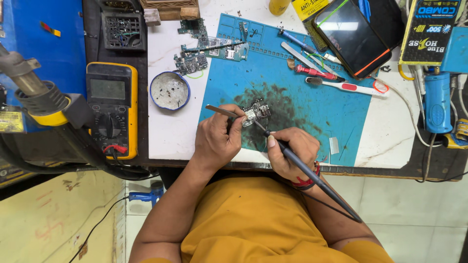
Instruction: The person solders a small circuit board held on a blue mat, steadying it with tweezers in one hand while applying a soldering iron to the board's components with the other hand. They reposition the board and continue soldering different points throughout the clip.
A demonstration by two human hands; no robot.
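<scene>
The left hand (217,139) pins a small circuit board (256,112) with tweezers (222,111) while the right hand (291,151) applies a soldering iron (312,175).

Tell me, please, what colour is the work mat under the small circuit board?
The mat is blue, smudged with dark stains around the circuit board; the head view shows it.

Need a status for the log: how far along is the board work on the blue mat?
Done: other boards lie stripped at the mat's top left, and a phone rests face up at the top right. In hand: the left hand holds tweezers at the small board while the right hand brings the soldering iron tip to it. Left: board not refitted; nothing shows the joint finished.
</scene>
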